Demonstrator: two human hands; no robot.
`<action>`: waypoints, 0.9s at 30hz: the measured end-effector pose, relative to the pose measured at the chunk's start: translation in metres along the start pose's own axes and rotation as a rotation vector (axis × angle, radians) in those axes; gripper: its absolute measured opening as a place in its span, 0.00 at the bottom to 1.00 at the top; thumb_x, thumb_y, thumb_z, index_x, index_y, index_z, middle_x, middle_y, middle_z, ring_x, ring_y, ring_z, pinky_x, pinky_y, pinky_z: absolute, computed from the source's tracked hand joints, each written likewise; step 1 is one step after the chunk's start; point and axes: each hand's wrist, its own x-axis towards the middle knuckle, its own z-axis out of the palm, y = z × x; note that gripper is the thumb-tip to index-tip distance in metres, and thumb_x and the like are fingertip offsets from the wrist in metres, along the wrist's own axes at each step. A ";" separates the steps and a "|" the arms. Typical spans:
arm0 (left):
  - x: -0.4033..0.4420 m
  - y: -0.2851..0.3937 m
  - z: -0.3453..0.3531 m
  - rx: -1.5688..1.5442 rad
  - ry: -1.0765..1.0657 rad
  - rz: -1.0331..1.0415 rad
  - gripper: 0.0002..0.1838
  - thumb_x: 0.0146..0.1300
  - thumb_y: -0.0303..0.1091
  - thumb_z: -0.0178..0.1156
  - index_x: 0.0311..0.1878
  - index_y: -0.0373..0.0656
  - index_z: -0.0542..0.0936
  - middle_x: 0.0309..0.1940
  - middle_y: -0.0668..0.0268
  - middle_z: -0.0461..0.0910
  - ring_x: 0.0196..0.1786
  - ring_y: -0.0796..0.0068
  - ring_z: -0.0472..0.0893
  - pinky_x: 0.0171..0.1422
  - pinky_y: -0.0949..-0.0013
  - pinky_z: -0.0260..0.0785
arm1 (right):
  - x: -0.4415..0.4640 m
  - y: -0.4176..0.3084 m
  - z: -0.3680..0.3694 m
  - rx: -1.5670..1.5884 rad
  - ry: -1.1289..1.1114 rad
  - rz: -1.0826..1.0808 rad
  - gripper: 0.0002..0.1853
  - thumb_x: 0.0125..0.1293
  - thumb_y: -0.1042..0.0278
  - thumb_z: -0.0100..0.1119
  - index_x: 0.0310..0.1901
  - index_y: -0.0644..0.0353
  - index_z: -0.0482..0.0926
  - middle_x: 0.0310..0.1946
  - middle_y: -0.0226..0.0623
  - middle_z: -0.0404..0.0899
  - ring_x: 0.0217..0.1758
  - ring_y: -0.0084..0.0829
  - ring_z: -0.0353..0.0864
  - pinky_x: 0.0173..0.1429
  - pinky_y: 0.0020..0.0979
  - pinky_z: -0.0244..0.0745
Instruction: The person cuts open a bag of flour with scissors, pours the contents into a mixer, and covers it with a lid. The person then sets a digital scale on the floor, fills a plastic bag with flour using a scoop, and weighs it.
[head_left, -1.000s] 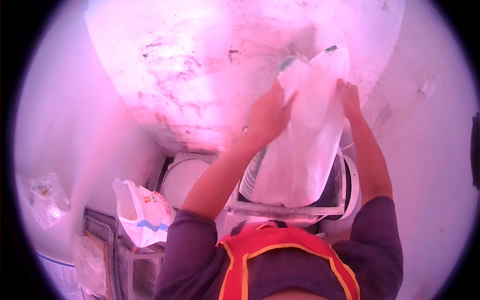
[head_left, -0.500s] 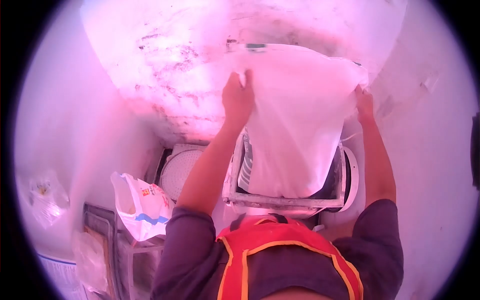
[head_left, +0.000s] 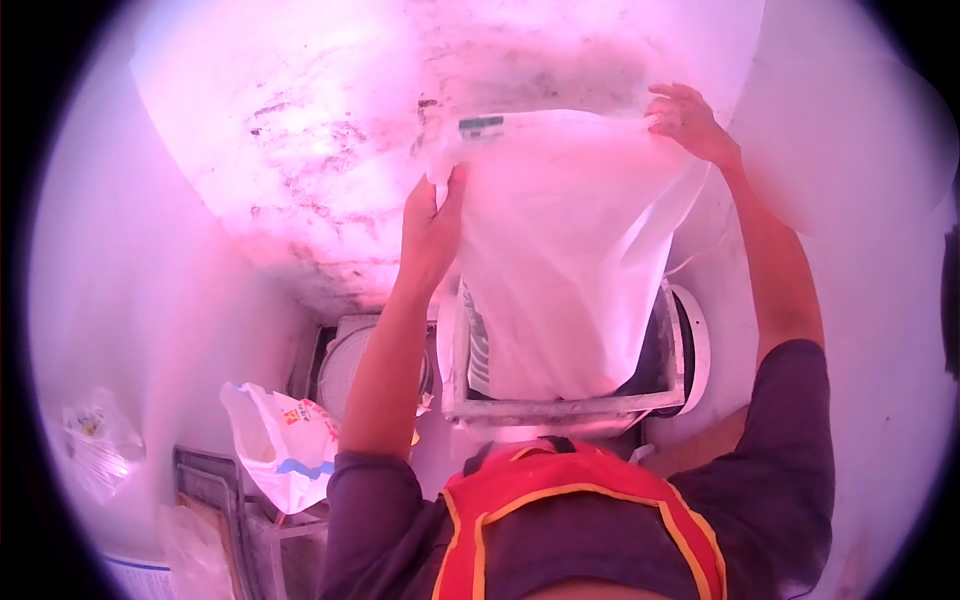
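White bag [head_left: 575,250] standing upright in the metal frame [head_left: 560,408], its base behind the frame's near edge, left hand [head_left: 434,232] pinching the bag's upper left side, right hand [head_left: 690,122] at its top right corner, grip unclear.

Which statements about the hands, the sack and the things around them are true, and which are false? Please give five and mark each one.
1. The left hand is at the left edge of the large white sack. True.
2. The right hand is at the bottom end of the sack. False: it is at the sack's upper right corner.
3. The lower end of the sack is within a rectangular frame. True.
4. The small white bag with red print and a blue band is right of the frame. False: it is on the left.
5. The person wears a red garment with yellow edging over a dark shirt. True.
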 end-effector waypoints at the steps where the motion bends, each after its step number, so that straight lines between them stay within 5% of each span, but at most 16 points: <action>1: -0.001 0.007 -0.002 0.003 -0.010 -0.017 0.13 0.66 0.36 0.49 0.46 0.36 0.74 0.35 0.68 0.76 0.37 0.82 0.72 0.42 0.76 0.65 | 0.008 0.007 0.006 -0.032 0.037 0.013 0.15 0.52 0.63 0.61 0.44 0.54 0.78 0.51 0.33 0.73 0.56 0.35 0.68 0.61 0.33 0.62; 3: -0.002 0.003 -0.002 0.012 -0.028 0.000 0.14 0.66 0.37 0.49 0.46 0.36 0.74 0.34 0.68 0.77 0.37 0.82 0.72 0.41 0.76 0.65 | 0.013 0.001 0.002 -0.022 0.298 0.102 0.14 0.51 0.57 0.61 0.40 0.51 0.80 0.43 0.27 0.79 0.52 0.33 0.72 0.56 0.36 0.67; 5: 0.002 -0.007 0.004 0.025 -0.048 0.068 0.14 0.66 0.37 0.49 0.46 0.36 0.75 0.34 0.68 0.77 0.36 0.83 0.72 0.41 0.77 0.65 | 0.010 -0.020 0.020 -0.240 0.303 0.347 0.14 0.50 0.57 0.62 0.39 0.51 0.81 0.43 0.27 0.79 0.51 0.33 0.73 0.55 0.34 0.68; 6: 0.001 0.003 0.005 0.005 -0.018 -0.126 0.16 0.65 0.37 0.50 0.51 0.37 0.72 0.39 0.66 0.76 0.41 0.82 0.72 0.44 0.77 0.65 | 0.012 -0.013 0.025 -0.292 0.290 0.208 0.16 0.50 0.57 0.63 0.40 0.52 0.80 0.44 0.28 0.78 0.51 0.35 0.73 0.56 0.35 0.68; 8: 0.000 0.001 -0.002 -0.121 -0.032 -0.086 0.21 0.62 0.38 0.54 0.55 0.37 0.67 0.45 0.62 0.74 0.46 0.77 0.72 0.50 0.75 0.64 | 0.011 0.005 0.037 -0.384 0.266 -0.058 0.21 0.49 0.56 0.64 0.44 0.54 0.78 0.46 0.32 0.77 0.51 0.38 0.73 0.56 0.35 0.67; 11: -0.019 -0.029 -0.020 -0.030 -0.126 0.008 0.32 0.57 0.40 0.60 0.60 0.36 0.61 0.53 0.56 0.69 0.55 0.69 0.69 0.58 0.70 0.61 | -0.008 -0.044 -0.018 0.027 0.455 0.366 0.28 0.49 0.55 0.65 0.51 0.60 0.73 0.50 0.40 0.74 0.53 0.39 0.72 0.57 0.37 0.66; 13: -0.046 -0.063 -0.026 0.083 -0.214 0.028 0.38 0.53 0.42 0.63 0.62 0.34 0.58 0.57 0.53 0.65 0.58 0.63 0.67 0.61 0.67 0.60 | -0.054 -0.025 -0.003 0.225 0.427 0.455 0.39 0.50 0.50 0.65 0.58 0.69 0.64 0.55 0.47 0.68 0.61 0.37 0.65 0.62 0.35 0.60; 15: -0.069 -0.085 -0.022 0.161 -0.302 -0.008 0.41 0.51 0.44 0.66 0.62 0.33 0.58 0.59 0.51 0.62 0.60 0.59 0.66 0.62 0.64 0.59 | -0.095 -0.064 -0.007 0.579 0.099 0.850 0.39 0.52 0.52 0.64 0.58 0.70 0.62 0.56 0.45 0.67 0.60 0.35 0.64 0.62 0.34 0.60; 16: -0.073 -0.087 -0.016 0.131 -0.305 -0.044 0.41 0.51 0.44 0.65 0.62 0.33 0.58 0.58 0.50 0.64 0.60 0.59 0.67 0.61 0.63 0.60 | -0.117 -0.078 0.007 1.057 -0.008 0.845 0.34 0.55 0.54 0.62 0.57 0.68 0.64 0.54 0.42 0.69 0.58 0.35 0.66 0.61 0.34 0.61; 18: -0.083 -0.087 0.001 0.071 -0.325 -0.118 0.40 0.52 0.45 0.65 0.61 0.32 0.59 0.57 0.49 0.67 0.58 0.59 0.69 0.60 0.63 0.61 | -0.172 -0.078 0.059 0.764 -0.311 0.973 0.27 0.58 0.58 0.59 0.56 0.64 0.66 0.50 0.38 0.71 0.52 0.31 0.71 0.55 0.31 0.66; 20: -0.079 -0.090 0.015 0.078 -0.285 -0.158 0.35 0.55 0.46 0.61 0.59 0.33 0.62 0.52 0.49 0.71 0.55 0.58 0.72 0.57 0.63 0.63 | -0.179 -0.131 0.071 1.375 0.002 1.011 0.25 0.60 0.56 0.57 0.53 0.66 0.69 0.50 0.36 0.71 0.52 0.31 0.70 0.56 0.32 0.66; 23: -0.076 -0.084 0.040 0.111 -0.238 -0.246 0.27 0.61 0.47 0.53 0.56 0.37 0.67 0.45 0.50 0.76 0.50 0.55 0.75 0.54 0.63 0.65 | -0.166 -0.153 0.065 1.568 -0.018 1.276 0.27 0.60 0.59 0.57 0.56 0.68 0.65 0.51 0.37 0.69 0.54 0.31 0.68 0.59 0.32 0.63; 27: -0.071 -0.105 0.073 0.155 -0.223 -0.235 0.22 0.66 0.47 0.42 0.54 0.42 0.70 0.43 0.49 0.76 0.49 0.49 0.74 0.52 0.59 0.65 | -0.181 -0.169 0.071 1.212 -0.176 0.961 0.28 0.56 0.64 0.60 0.55 0.69 0.65 0.50 0.37 0.70 0.53 0.30 0.69 0.59 0.31 0.61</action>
